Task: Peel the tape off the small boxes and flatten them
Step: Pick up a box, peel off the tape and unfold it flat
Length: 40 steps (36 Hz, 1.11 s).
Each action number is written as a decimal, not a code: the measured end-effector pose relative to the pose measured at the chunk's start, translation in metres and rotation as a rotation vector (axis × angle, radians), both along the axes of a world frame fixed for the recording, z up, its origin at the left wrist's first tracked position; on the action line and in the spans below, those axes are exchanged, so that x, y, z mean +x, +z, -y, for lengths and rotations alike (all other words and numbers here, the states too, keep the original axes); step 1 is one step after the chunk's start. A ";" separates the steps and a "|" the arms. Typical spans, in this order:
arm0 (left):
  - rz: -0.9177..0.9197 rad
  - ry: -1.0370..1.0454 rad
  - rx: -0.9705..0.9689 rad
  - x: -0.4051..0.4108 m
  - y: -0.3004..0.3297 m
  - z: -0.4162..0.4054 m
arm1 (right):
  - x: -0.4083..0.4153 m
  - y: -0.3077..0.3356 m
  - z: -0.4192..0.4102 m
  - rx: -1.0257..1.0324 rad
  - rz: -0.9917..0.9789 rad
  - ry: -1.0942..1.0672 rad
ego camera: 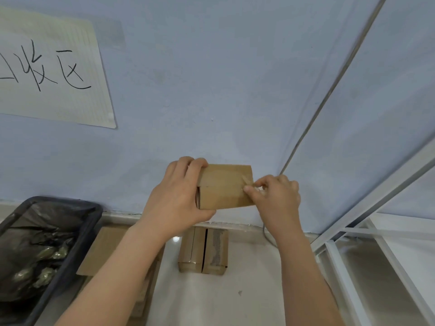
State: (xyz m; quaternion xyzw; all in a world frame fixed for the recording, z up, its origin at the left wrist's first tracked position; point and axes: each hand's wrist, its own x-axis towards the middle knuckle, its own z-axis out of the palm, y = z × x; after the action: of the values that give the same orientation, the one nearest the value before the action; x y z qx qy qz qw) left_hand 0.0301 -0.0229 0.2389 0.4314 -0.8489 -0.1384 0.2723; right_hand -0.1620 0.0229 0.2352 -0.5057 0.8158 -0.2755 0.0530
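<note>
While the left hand (179, 196) gripped the box (223, 187), the right hand (275, 196) fingers (249, 188) pinched the tape (246, 181); a fast pull might have torn it.

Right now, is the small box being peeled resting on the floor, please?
No, the small box is held up in the air by the left hand while the right hand pinches its tape.

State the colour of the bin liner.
Black, a glossy bag lining the dark bin at lower left; the head view is the only one.
</note>
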 end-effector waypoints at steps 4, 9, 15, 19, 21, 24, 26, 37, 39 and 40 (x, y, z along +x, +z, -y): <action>-0.014 0.005 -0.011 0.007 0.001 0.004 | 0.002 0.000 -0.001 -0.024 0.203 0.127; 0.033 -0.011 0.029 0.006 -0.001 0.004 | 0.010 0.002 -0.001 -0.100 0.238 0.147; 0.389 0.161 0.079 -0.005 -0.015 0.002 | 0.024 -0.001 -0.004 -0.021 0.152 0.183; 0.468 0.233 0.080 -0.008 -0.017 0.003 | 0.038 0.001 -0.008 -0.059 0.058 0.199; 0.502 0.212 0.021 -0.010 -0.016 0.001 | 0.046 0.005 -0.010 -0.073 -0.029 0.221; 0.433 0.155 -0.042 -0.017 -0.019 -0.006 | 0.058 0.008 -0.011 -0.067 -0.103 0.260; 0.356 0.136 -0.051 -0.018 -0.022 -0.006 | 0.059 0.009 -0.011 -0.073 -0.079 0.258; 0.097 0.092 -0.042 -0.016 -0.017 0.001 | 0.033 0.022 -0.012 -0.329 1.112 0.013; 0.077 0.091 -0.055 -0.017 -0.017 0.001 | 0.033 0.023 -0.011 -0.394 1.250 -0.014; 0.059 0.086 -0.058 -0.018 -0.016 0.001 | 0.032 0.023 -0.009 -0.429 1.330 -0.035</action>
State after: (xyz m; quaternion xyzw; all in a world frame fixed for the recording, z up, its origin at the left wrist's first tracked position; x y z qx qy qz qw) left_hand 0.0120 -0.0236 0.2230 0.4632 -0.8409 -0.0892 0.2652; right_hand -0.1296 0.0324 0.2584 -0.2158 0.5457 -0.6824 0.4359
